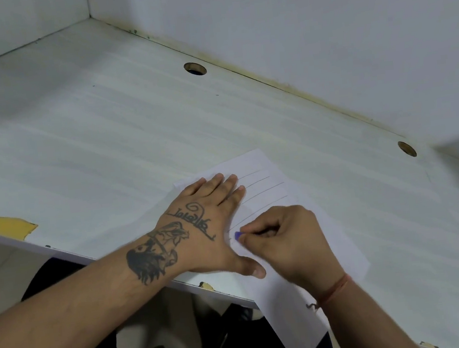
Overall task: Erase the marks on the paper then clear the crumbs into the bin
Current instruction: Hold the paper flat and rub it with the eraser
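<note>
Paper point(296, 192), a white sheet with several thin pencil lines point(258, 183) drawn across it, lies at an angle on the pale desk point(103, 131), its near end hanging past the desk's front edge toward the person's lap.

At far left, a yellow patch point(5, 229) shows where the desk's surface has chipped away at the front edge; smaller chips point(207, 286) of the same colour sit further along that edge. Toward the back of the desk a round cable hole point(195, 69) lies close to the wall.

Next comes the left hand point(208, 222), tattooed on its back and wrist, reaching in from the lower left. It is spread flat and wide, palm down, fingers point(225, 184) together pressing on the sheet's upper left part and thumb point(251, 267) stretched out along the desk's front edge. It grips nothing; it only pins the sheet.

Just right of it, touching near the thumb, the right hand point(284, 239) is curled into a tight pinch around a small blue-purple eraser point(238, 235), whose tip shows at the fingertips and sits on the sheet, close to the left ends of the lower lines. A reddish thread point(335, 287) circles that wrist.

At far right, a second cable hole point(407, 148) sits near the wall, well apart from the sheet.
</note>
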